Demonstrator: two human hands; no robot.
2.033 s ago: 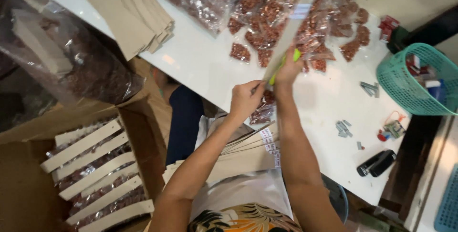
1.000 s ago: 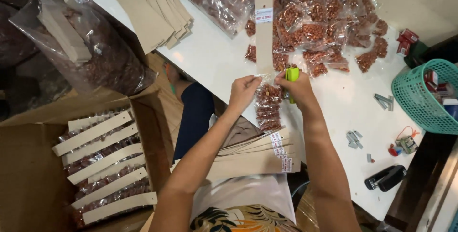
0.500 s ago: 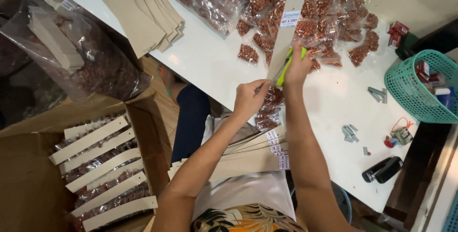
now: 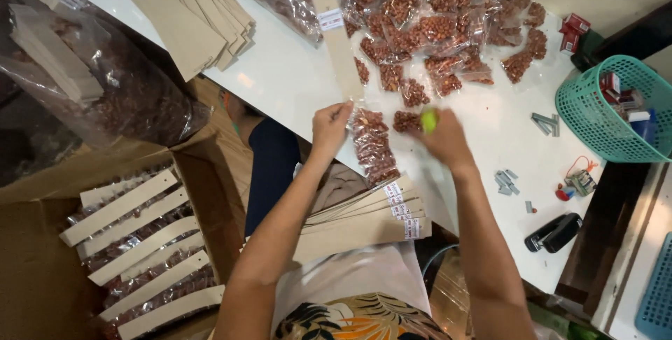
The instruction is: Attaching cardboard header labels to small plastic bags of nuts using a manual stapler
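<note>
Pinching the long cardboard strip (image 4: 339,43) near its lower end, the left hand (image 4: 330,125) keeps its long axis running up-table away from the person; the right hand (image 4: 442,140), blurred, curls closed around a small green stapler (image 4: 428,120) just right of the strip's hanging peanut packets (image 4: 374,145)

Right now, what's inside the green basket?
The basket holds small boxes, red-and-white and blue-topped. Whatever lies beneath them is covered; its far side runs out of frame.
</note>
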